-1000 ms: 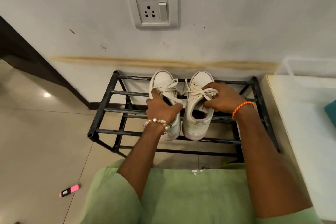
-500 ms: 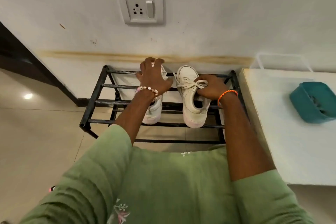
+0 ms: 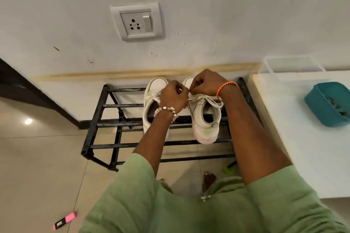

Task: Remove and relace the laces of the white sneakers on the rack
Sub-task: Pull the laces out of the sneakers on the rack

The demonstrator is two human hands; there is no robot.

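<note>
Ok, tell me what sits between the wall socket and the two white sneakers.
In the head view, only bare wall lies between the wall socket and the white sneakers, with a yellowish stain band running just above them.

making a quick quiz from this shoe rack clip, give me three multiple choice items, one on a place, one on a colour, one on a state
1. Where does the teal plastic basket sit?
A. on the white counter beside the rack
B. on the floor
C. on the rack's lower bars

2. What colour is the small marker-like object on the floor tiles?
A. blue
B. pink
C. yellow

3. What are both hands doing?
A. resting flat on the rack
B. pinching the lace of the right-hand white sneaker
C. lifting a sneaker off the rack

Answers:
1 A: the teal plastic basket rests on the white counter right of the black metal shoe rack.
2 B: the small marker-like object is pink.
3 B: the left hand and right hand meet with fingers curled over the lace of the right-hand white sneaker.
</note>
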